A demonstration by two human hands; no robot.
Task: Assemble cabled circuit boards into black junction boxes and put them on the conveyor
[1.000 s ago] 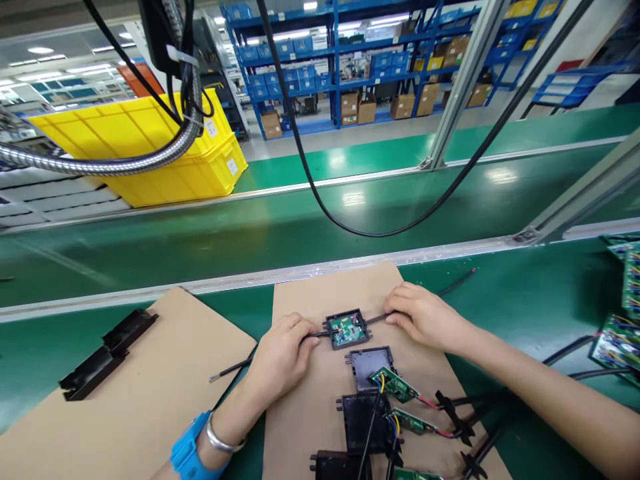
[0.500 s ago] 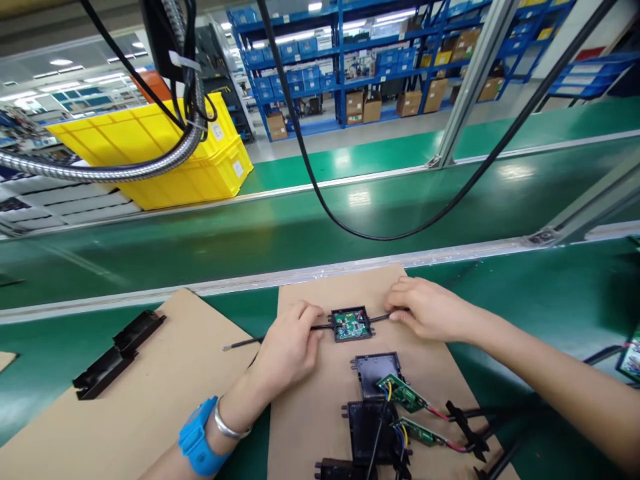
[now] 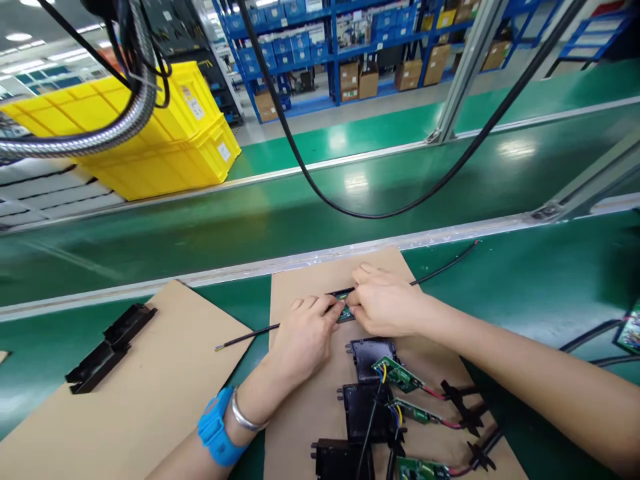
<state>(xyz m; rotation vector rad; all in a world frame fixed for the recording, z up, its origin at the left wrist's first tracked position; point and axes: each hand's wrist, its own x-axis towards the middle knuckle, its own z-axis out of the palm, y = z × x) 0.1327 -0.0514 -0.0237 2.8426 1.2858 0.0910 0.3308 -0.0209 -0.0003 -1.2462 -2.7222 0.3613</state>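
A small black plastic case (image 3: pixel 346 318) with a green circuit board (image 3: pixel 343 311) in it lies on the cardboard, mostly covered by my fingers. My left hand (image 3: pixel 309 332) grips the case's left side, fingers bent and the index fingertip over the board. From the right, my right hand (image 3: pixel 383 301) closes on the other end, its thumb and fingers pinched together at the case. A black cable (image 3: pixel 250 338) with a stripped end runs out under my left hand. Another black cable (image 3: pixel 447 267) emerges beyond my right hand, reaching the green surface.
Nearer me lie several open black cases (image 3: pixel 367 410) beside green boards (image 3: pixel 400 375) wired to black cables. Two black housings (image 3: pixel 111 348) sit on the left cardboard sheet (image 3: pixel 165 373). A black cable (image 3: pixel 373 216) hangs in a loop ahead; yellow crates (image 3: pixel 165 140) stand back left.
My right hand has moved left from the cable to the case, and the right cable now shows past it. My left hand has shifted right onto the case. The view has tilted down.
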